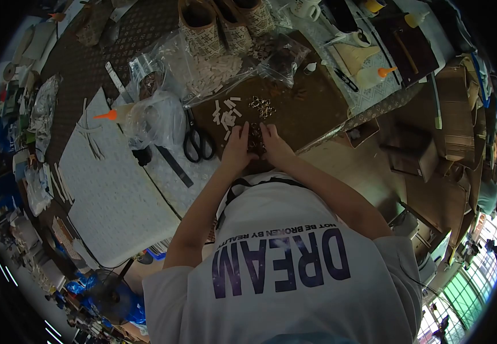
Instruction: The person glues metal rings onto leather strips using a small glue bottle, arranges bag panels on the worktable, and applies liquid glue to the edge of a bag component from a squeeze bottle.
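Note:
My left hand (237,145) and my right hand (276,145) are close together at the near edge of a brown work board (317,94). Between them is a small dark piece with shiny spots (255,137); its kind is too small to tell. Fingers and thumbs of both hands close on its two sides. Just beyond the fingertips lies a loose heap of small shiny metal bits (261,107). Several short pale strips (227,114) are scattered beyond my left hand. Black-handled scissors (198,143) rest left of my left hand.
Patterned shoes (200,26) stand at the back, behind an open plastic bag of pale pieces (217,71). Orange-tipped glue bottles (372,75) lie on both sides. A dark flat bar (175,166) and a crumpled clear bag (159,117) are at left. Cardboard boxes (455,120) stand at right.

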Demonstrator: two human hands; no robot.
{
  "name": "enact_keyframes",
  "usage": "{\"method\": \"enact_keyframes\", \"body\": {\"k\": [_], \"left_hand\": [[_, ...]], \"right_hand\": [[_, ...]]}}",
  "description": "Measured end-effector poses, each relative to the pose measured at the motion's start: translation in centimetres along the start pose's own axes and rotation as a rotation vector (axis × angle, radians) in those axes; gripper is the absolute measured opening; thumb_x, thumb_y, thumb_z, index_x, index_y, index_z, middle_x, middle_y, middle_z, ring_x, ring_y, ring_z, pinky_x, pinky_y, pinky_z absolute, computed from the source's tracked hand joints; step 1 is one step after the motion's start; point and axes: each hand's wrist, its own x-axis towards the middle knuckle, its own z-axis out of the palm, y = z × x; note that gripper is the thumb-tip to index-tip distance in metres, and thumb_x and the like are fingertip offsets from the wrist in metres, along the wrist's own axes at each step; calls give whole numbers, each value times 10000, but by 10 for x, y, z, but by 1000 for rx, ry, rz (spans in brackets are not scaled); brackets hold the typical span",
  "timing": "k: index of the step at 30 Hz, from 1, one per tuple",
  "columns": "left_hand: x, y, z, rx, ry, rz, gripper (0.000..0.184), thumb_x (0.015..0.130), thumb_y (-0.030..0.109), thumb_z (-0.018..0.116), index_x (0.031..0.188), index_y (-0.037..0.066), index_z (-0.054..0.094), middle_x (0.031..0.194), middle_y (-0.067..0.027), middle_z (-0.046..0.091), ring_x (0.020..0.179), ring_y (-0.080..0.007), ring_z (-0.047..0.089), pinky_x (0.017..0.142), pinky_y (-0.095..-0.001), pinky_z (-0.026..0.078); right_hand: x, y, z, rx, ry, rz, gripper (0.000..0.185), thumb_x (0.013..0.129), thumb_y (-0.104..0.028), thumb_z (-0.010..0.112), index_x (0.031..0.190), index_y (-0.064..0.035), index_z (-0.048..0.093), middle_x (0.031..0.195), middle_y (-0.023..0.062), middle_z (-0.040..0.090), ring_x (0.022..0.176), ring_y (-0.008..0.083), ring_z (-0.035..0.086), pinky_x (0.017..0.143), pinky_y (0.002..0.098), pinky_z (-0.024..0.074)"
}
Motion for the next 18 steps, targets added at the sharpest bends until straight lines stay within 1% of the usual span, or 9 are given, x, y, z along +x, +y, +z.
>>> {"method": "enact_keyframes", "body": {"k": [3,4,6,9,10,12,13,15,18], "left_hand": [[2,3,-4,-31,-44,3,932,556,146,817,1338,23,323,1210,-164,388,1087,-362,478,865,-397,453],[3,4,-4,-42,-58,2,901,567,133,810,1327,23,338,1195,-158,396,1069,-359,491,852,-395,459],[4,5,-1,-78,-6,-4,831,587,109,794,1298,35,371,1172,-149,410,1039,-354,509,831,-394,466],[5,6,3,-106,41,-19,730,614,68,767,1252,31,413,1153,-155,431,1023,-353,516,815,-398,471],[5,7,4,-111,54,-27,697,623,53,757,1236,26,426,1149,-160,437,1022,-354,515,813,-399,471],[4,6,8,-90,100,-15,608,636,48,730,1184,50,467,1101,-148,469,980,-351,538,795,-398,476],[3,5,10,-77,123,-8,565,642,45,716,1159,63,487,1076,-142,485,958,-350,550,786,-398,479],[3,5,11,-84,137,-3,465,669,36,670,1110,48,523,1040,-147,515,942,-351,557,784,-393,479],[7,4,12,-175,143,-23,355,695,29,621,1046,27,568,1000,-157,551,927,-349,565,786,-383,479]], "right_hand": [[3,-6,-4,61,-15,55,801,635,23,690,1321,-9,276,1227,203,327,1022,410,520,829,428,498],[4,-5,-2,86,0,30,754,649,30,670,1302,-6,295,1219,204,336,1015,413,521,826,429,499],[7,1,4,136,30,-16,661,677,43,629,1266,-1,332,1202,206,355,1001,417,523,821,430,500],[8,2,12,170,162,-84,562,711,52,569,1233,-1,366,1169,214,383,984,422,523,824,435,494],[7,-2,11,206,155,-18,554,714,52,559,1232,-2,369,1165,214,386,991,418,519,829,433,491],[7,-10,9,275,140,113,539,721,53,541,1231,-3,376,1159,215,393,1006,410,510,839,430,484],[6,-13,13,302,164,126,520,729,45,533,1225,0,384,1161,215,395,1013,403,506,852,422,475],[5,-19,18,355,217,151,483,745,28,517,1213,7,399,1165,215,400,1028,390,496,879,406,458],[15,-4,42,409,254,172,392,825,-101,528,1191,4,432,1140,196,428,1022,368,514,913,391,429]]}}
